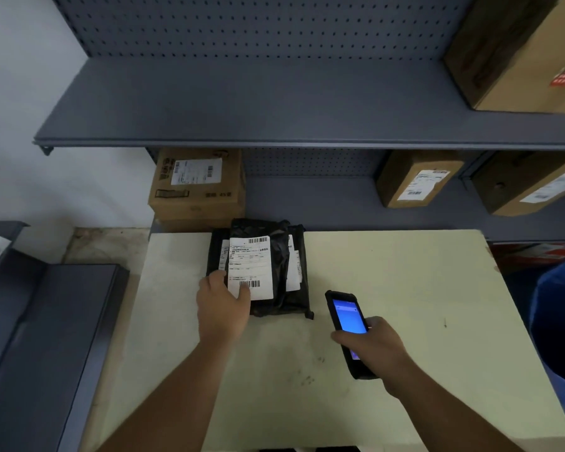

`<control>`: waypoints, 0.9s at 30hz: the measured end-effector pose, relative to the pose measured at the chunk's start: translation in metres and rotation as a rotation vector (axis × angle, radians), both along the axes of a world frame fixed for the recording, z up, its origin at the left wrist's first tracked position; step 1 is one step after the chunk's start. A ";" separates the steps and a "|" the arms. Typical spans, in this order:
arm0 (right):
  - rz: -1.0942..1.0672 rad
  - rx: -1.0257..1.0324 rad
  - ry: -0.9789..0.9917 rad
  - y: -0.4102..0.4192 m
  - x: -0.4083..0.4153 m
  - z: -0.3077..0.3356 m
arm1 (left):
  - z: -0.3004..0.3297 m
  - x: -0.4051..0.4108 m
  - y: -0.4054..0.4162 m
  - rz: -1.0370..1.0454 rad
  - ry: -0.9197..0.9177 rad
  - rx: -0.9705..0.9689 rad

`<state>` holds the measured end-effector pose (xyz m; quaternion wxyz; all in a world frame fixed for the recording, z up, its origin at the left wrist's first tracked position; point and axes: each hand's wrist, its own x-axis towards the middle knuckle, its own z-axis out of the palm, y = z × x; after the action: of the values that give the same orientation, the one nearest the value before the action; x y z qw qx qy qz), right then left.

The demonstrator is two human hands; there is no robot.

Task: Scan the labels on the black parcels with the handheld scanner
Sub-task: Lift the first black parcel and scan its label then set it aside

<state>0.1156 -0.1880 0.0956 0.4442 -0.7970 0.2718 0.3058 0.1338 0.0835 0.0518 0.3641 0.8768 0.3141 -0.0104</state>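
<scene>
A stack of black parcels (pixel 276 256) lies at the far middle of the cream table (pixel 388 288). The top parcel carries a white label (pixel 249 262) with barcodes at its top and bottom. My left hand (pixel 221 305) grips the near left corner of that top parcel, thumb pressed on the label's lower barcode. My right hand (pixel 372 347) holds the black handheld scanner (pixel 346 318) to the right of the stack, its blue screen lit and its head pointing toward the parcels. White labels of lower parcels peek out on both sides.
Grey metal shelves (pixel 274 138) rise behind the table, holding brown cardboard boxes (pixel 196 184) with labels. A large box (pixel 519 53) sits top right. A blue bin (pixel 558 337) stands at the right, and grey shelving (pixel 46 337) at the left.
</scene>
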 end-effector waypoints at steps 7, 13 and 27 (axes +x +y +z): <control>0.051 0.048 0.016 0.011 0.006 0.011 | -0.011 0.016 -0.006 0.043 0.253 -0.100; 0.120 0.037 0.014 0.013 0.010 0.014 | -0.019 0.027 -0.014 0.111 0.335 -0.182; 0.179 0.024 0.027 0.010 0.014 0.011 | -0.016 0.037 -0.033 0.138 0.363 -0.135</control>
<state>0.1292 -0.1783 0.1071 0.4207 -0.8087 0.2017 0.3582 0.1705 0.0504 0.0360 0.3591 0.8105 0.4327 -0.1643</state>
